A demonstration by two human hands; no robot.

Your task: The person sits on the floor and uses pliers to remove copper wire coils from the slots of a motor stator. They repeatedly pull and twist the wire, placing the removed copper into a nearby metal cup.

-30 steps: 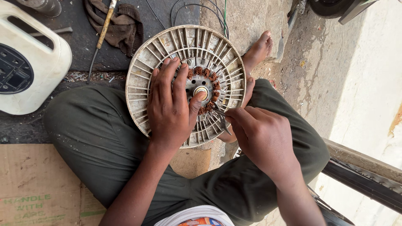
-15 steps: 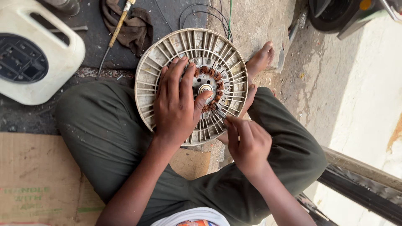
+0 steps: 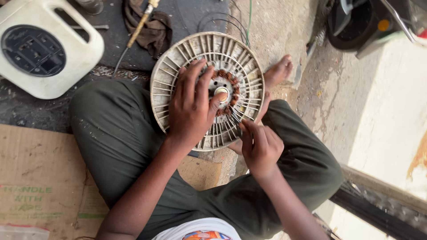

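Since the earlier frame the right hand (image 3: 261, 149) has drawn back from the disc's face toward the rim at about five o'clock, and the whole view has slid so the disc sits a little lower and nearer the middle.

Going left to right: a white cable reel box (image 3: 46, 46) with a dark round face lies on the floor at the far left, above a sheet of cardboard (image 3: 40, 178). A yellow-handled tool (image 3: 138, 26) lies on a dark rag (image 3: 153, 26) at about eleven o'clock from the disc.

The slotted round rotor disc (image 3: 209, 89), pale with radial ribs and a ring of copper-coloured windings round a metal hub (image 3: 221, 92), rests tilted on the person's crossed legs and against a bare foot (image 3: 278, 73). The left hand (image 3: 191, 104) lies flat on its face, fingers spread toward twelve o'clock, thumb tip touching the hub; this grip presses rather than pinches. The hub lies at about three o'clock from that palm.

The right grip is pressed together at the fingertips, at the ribs on the disc's lower right edge; whether it pinches a wire or a small part there I cannot tell. From this hand the hub lies at about eleven o'clock, so the left hand is the nearer to it.
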